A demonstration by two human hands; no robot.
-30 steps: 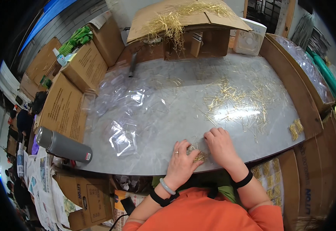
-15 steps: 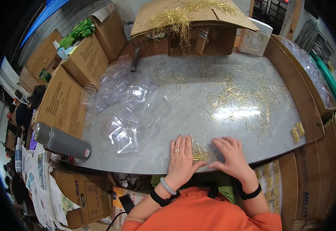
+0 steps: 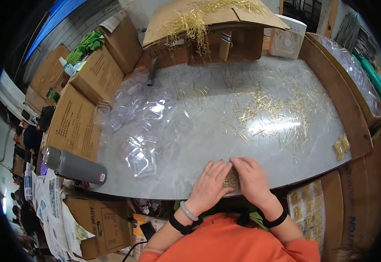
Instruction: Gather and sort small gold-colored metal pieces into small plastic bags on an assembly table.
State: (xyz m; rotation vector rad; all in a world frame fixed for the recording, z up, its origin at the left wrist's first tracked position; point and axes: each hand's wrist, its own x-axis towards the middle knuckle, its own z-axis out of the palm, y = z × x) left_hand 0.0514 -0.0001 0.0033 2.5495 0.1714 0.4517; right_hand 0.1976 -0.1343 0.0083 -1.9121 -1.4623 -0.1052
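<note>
At the table's near edge, a small heap of thin gold wire hooks (image 3: 230, 180) lies between my two hands. My left hand (image 3: 208, 180) rests along the heap's left side with its fingers stretched out. A ring is on one finger. My right hand (image 3: 250, 180) closes in from the other side, slightly blurred, its fingers extended and angled toward the left fingertips. Both hands touch the heap's sides, and part of it is hidden under them. Many loose gold hooks (image 3: 269, 109) are scattered over the right and far parts of the grey table (image 3: 190, 153).
Clear plastic boxes (image 3: 140, 153) are piled at left, near a grey bottle (image 3: 75, 166). Cartons (image 3: 72, 122) line the left side. A cardboard shelf (image 3: 238, 26) with more hooks stands at the back beside a white fan (image 3: 286, 41). Hook bundles (image 3: 341, 146) lie by the right cardboard wall.
My hands have drawn together around the hook heap; the right hand moved left and its fingers now meet near the left fingertips. The view has shifted slightly.
</note>
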